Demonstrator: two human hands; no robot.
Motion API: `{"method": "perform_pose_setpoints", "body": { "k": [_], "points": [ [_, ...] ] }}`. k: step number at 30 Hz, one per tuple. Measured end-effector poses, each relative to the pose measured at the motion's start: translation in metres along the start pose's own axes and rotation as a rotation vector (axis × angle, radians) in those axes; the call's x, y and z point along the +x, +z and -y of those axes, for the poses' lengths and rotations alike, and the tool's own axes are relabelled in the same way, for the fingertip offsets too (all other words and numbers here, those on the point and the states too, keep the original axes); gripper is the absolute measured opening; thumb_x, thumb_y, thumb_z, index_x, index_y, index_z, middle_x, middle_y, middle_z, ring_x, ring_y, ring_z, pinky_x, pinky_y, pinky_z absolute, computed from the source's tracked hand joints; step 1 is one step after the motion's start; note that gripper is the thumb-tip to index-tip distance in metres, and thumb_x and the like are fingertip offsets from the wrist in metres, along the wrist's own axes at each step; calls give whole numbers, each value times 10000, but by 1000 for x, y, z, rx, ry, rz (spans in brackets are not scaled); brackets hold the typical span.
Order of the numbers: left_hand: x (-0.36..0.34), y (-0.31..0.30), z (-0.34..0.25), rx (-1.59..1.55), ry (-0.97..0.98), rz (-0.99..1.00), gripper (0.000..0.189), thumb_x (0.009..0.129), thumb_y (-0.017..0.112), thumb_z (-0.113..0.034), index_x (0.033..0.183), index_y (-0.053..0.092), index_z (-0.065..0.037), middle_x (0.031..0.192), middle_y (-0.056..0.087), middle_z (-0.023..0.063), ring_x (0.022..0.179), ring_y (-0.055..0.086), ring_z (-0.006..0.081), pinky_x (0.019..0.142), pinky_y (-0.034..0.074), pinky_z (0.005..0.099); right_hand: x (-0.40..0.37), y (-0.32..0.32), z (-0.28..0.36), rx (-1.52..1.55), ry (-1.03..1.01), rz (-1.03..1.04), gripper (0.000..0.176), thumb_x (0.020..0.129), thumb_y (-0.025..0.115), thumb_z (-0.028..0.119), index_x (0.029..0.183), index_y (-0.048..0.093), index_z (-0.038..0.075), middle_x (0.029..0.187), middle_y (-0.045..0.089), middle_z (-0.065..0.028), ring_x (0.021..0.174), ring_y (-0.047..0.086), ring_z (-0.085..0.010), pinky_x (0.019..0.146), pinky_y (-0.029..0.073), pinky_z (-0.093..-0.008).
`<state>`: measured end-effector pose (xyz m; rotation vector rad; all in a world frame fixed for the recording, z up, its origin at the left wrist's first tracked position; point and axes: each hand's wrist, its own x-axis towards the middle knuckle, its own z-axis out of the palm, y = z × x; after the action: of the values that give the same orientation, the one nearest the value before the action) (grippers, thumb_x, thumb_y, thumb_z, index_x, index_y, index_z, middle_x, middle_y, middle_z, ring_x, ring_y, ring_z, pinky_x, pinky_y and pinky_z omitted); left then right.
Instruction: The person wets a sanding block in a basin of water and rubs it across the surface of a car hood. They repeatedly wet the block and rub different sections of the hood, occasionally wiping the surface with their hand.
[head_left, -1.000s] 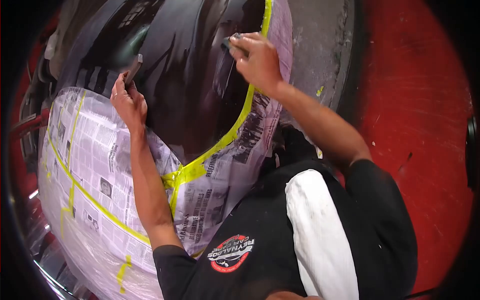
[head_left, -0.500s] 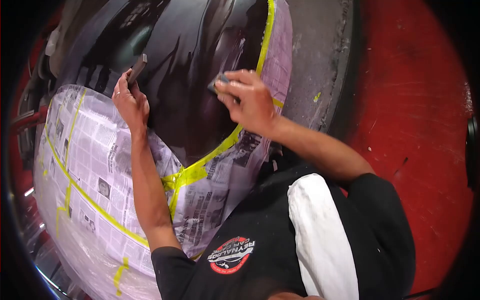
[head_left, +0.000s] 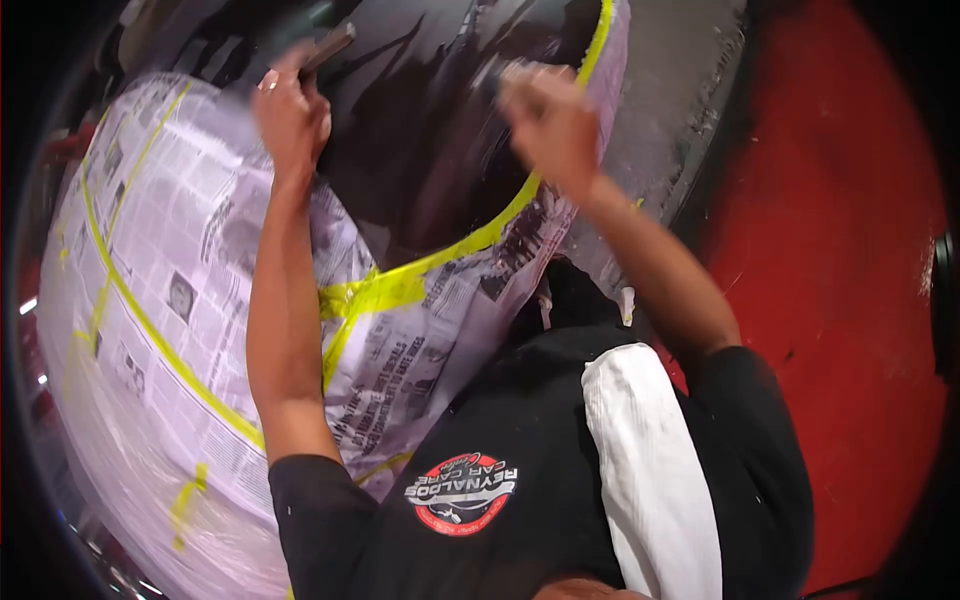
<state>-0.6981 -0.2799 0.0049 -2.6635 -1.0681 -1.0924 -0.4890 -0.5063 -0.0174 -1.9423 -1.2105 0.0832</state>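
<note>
The left hand [head_left: 293, 120] pinches a grey block [head_left: 330, 47], its long axis slanting far-right — the right hand [head_left: 553, 120], curled but too blurred to tell its hold, is nearer the dark panel's [head_left: 425, 130] right edge. The panel spans between them, yellow tape [head_left: 490, 236] bordering its near side.

The right hand [head_left: 553, 125] is blurred, and the small pad [head_left: 507, 80] in its fingers is smeared, so its shape cannot be told, nor whether it touches the dark panel [head_left: 430, 140]. At the left hand [head_left: 292, 125], the near end of the grey block [head_left: 332, 45] is hidden by blurred fingertips. Beyond both grips, the top edge cuts off the panel and also the yellow tape [head_left: 597, 45]. Below the left grip, the fine print of the newspaper [head_left: 215, 270] is too small to read. Far below the right grip, the bottom edge cuts off the white cloth [head_left: 655, 470].
</note>
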Motion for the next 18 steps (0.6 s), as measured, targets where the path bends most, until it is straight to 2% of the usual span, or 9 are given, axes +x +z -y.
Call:
{"method": "perform_pose_setpoints", "body": {
  "k": [1, 4, 6, 9, 10, 12, 16, 17, 18],
  "points": [
    [0, 0, 0, 10, -18, -12, 264, 944, 619, -82, 1195, 687, -128, 1126, 724, 102, 1113, 657, 302, 995, 455, 419, 21, 5, -15, 141, -72, -201, 179, 867, 705, 189, 968, 752, 49, 974, 726, -154, 956, 665, -347, 832, 540, -439],
    [0, 2, -3, -5, -50, -19, 263, 943, 617, -111, 1194, 691, -142, 1134, 729, 83, 1119, 656, 292, 1006, 454, 414, 0, -5, 3, 90, 37, 1, 201, 824, 736, 136, 1012, 768, 73, 967, 731, -140, 968, 668, -331, 843, 544, -425],
    [-1, 3, -1, 16, -33, -34, 263, 950, 607, -126, 1198, 692, -144, 1143, 729, 92, 1118, 659, 282, 1004, 461, 413, -62, -7, 41, 194, -364, -36, 212, 786, 740, 61, 993, 770, 92, 961, 730, -115, 963, 665, -342, 852, 541, -437],
    [-2, 9, 6, 9, 43, -109, 266, 958, 616, -98, 1212, 680, -142, 1110, 726, 131, 1040, 670, 363, 929, 500, 444, -83, 1, 60, 300, -316, -84, 222, 755, 749, 28, 965, 763, 98, 952, 721, -101, 929, 657, -347, 840, 531, -449],
    [-1, 11, 7, 3, 37, -117, 266, 958, 616, -98, 1212, 680, -142, 1110, 726, 131, 1040, 670, 363, 929, 500, 444, -56, 6, 46, 193, -384, -98, 233, 776, 757, 51, 1005, 770, 97, 925, 723, -101, 927, 662, -337, 836, 531, -442],
    [0, 9, 12, -21, 93, -95, 267, 942, 623, -98, 1197, 686, -146, 1093, 732, 123, 1042, 675, 349, 929, 504, 445, -12, 9, 38, 168, -132, -111, 223, 789, 772, 65, 1009, 782, 99, 892, 726, -94, 939, 671, -335, 857, 536, -447],
    [-5, -6, -14, -11, -8, -162, 274, 868, 577, 8, 1120, 655, -65, 1060, 660, 183, 1026, 597, 395, 913, 452, 485, -73, 4, 66, 164, -396, -63, 158, 821, 768, 126, 973, 796, 94, 870, 721, -113, 914, 675, -325, 835, 528, -448],
    [-5, -7, -14, -31, -9, -140, 262, 871, 567, 1, 1105, 665, -67, 1052, 672, 181, 1027, 604, 395, 918, 453, 485, -86, 2, 74, 255, -268, -49, 164, 854, 733, 130, 1004, 792, 96, 892, 724, -104, 951, 680, -320, 868, 519, -430],
    [-6, -6, -14, -55, -1, -121, 253, 874, 558, -7, 1090, 675, -69, 1045, 683, 178, 1028, 611, 394, 924, 454, 484, -78, -2, 72, 247, -265, -46, 164, 854, 733, 130, 1004, 792, 96, 892, 724, -104, 951, 680, -320, 868, 519, -430]
  ]
}}
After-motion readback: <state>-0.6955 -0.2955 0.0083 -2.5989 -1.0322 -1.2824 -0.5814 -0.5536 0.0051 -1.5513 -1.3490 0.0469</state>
